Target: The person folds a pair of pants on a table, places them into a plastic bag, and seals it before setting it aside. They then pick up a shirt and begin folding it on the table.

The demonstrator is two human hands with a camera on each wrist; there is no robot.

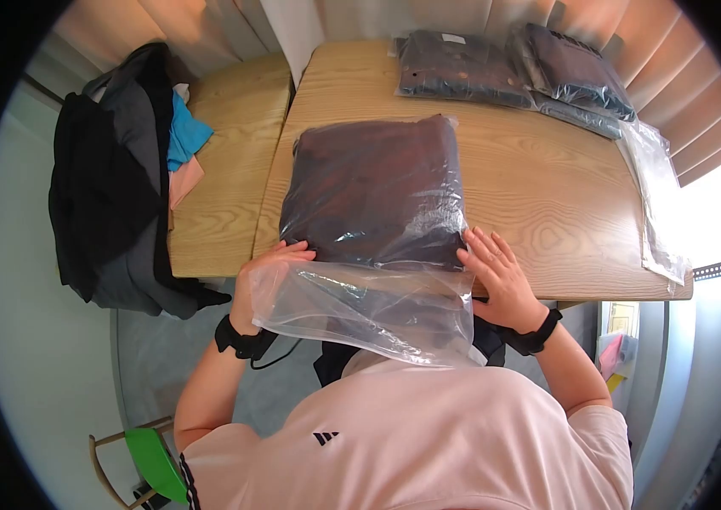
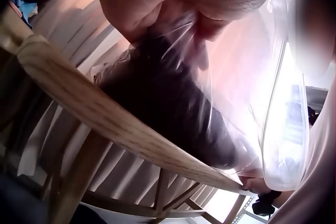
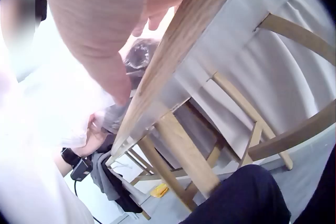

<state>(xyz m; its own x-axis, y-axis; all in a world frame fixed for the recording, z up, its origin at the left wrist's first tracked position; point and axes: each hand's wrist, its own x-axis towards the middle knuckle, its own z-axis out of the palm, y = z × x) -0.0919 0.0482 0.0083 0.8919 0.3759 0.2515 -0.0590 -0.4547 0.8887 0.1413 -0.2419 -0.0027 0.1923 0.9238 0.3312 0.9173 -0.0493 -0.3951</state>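
Observation:
A dark folded garment (image 1: 369, 191) lies inside a clear plastic bag (image 1: 360, 310) at the table's near edge. The bag's loose open-looking end hangs toward the person's lap. At its left near corner, my left hand (image 1: 263, 285) grips the plastic, partly covered by the flap. In the left wrist view the film (image 2: 181, 35) gathers between that hand's thumb and fingers. My right hand (image 1: 501, 276) lies along the bag's right near corner, fingers straight and touching its side. In the right wrist view the right hand (image 3: 115, 29) is beside the table edge.
Several bagged dark garments (image 1: 462, 72) are stacked at the back right of the wooden table (image 1: 547, 195). Clear empty-looking bags (image 1: 658, 204) drape along the right edge. Black and grey clothes (image 1: 114, 178) are heaped at left, beside a blue cloth (image 1: 186, 132). A green chair (image 1: 156, 463) stands behind left.

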